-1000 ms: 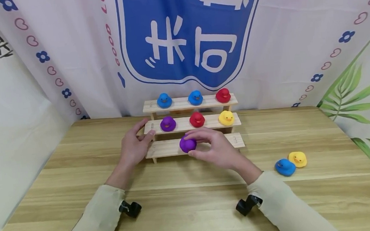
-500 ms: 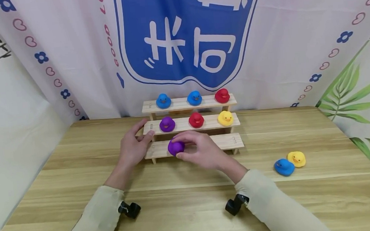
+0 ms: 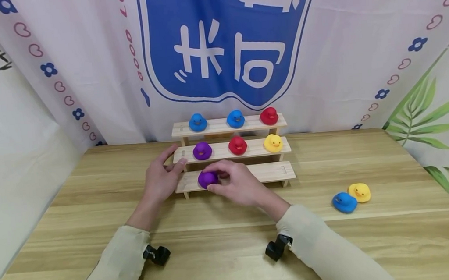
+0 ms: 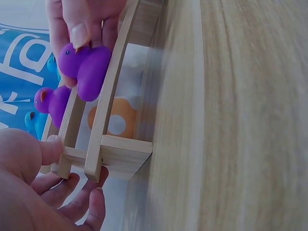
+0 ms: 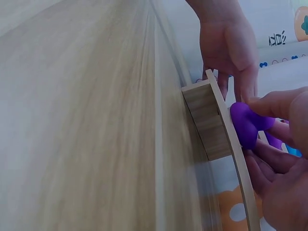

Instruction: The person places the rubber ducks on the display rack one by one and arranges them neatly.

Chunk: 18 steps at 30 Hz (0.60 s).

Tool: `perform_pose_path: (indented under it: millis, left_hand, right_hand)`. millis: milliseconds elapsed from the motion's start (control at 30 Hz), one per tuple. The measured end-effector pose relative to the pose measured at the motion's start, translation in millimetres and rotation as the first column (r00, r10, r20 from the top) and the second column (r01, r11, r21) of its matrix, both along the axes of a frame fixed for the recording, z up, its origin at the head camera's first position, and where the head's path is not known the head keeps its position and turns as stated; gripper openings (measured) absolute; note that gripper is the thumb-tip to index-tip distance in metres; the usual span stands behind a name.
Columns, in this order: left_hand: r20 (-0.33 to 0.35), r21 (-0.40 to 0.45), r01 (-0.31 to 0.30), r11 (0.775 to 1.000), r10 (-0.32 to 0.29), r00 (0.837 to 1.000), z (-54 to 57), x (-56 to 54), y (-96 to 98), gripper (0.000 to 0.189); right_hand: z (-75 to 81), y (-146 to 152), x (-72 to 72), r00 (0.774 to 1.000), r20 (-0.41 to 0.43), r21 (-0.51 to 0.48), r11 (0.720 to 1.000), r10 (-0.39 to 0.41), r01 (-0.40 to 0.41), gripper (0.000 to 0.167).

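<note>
A three-step wooden shelf (image 3: 268,171) stands on the table, rubber ducks on its upper two steps. At its left end my left hand (image 3: 162,176) grips it, thumb over the middle step and fingers round the end. My right hand (image 3: 237,180) pinches a purple rubber duck (image 3: 207,179) between thumb and fingers at the left part of the lowest step. In the left wrist view that purple duck (image 4: 89,72) sits right at the step's surface. Directly behind it, another purple duck (image 3: 202,151) is on the middle step, beside a red duck (image 3: 237,145) and a yellow duck (image 3: 273,143).
On the top step are two blue ducks, one at the left (image 3: 197,122) and one mid-step, and a red duck (image 3: 269,116). A blue duck (image 3: 344,202) and a yellow duck (image 3: 359,192) lie together on the table (image 3: 233,253) at the right. A printed curtain (image 3: 329,61) hangs behind.
My right hand has moved left along the lowest step with the purple duck, from near its middle to its left part. My left hand has kept its grip on the shelf.
</note>
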<state>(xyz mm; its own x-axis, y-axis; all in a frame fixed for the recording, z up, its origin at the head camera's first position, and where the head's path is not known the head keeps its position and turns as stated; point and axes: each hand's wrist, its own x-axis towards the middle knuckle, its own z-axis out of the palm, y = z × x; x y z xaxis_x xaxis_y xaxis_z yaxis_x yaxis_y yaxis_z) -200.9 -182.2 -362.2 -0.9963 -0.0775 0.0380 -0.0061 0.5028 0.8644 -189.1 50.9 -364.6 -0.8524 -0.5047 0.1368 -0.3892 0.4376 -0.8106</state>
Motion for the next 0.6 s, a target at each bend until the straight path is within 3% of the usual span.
perform_pose_path:
  millis: [600]
  left_hand:
    - [-0.009, -0.001, 0.003, 1.000, -0.003, 1.000, -0.5, 0.2, -0.7, 0.060]
  right_hand:
    - [5.8, -0.9, 0.2, 0.997, 0.053, 0.008, 0.999, -0.051, 0.051, 0.047]
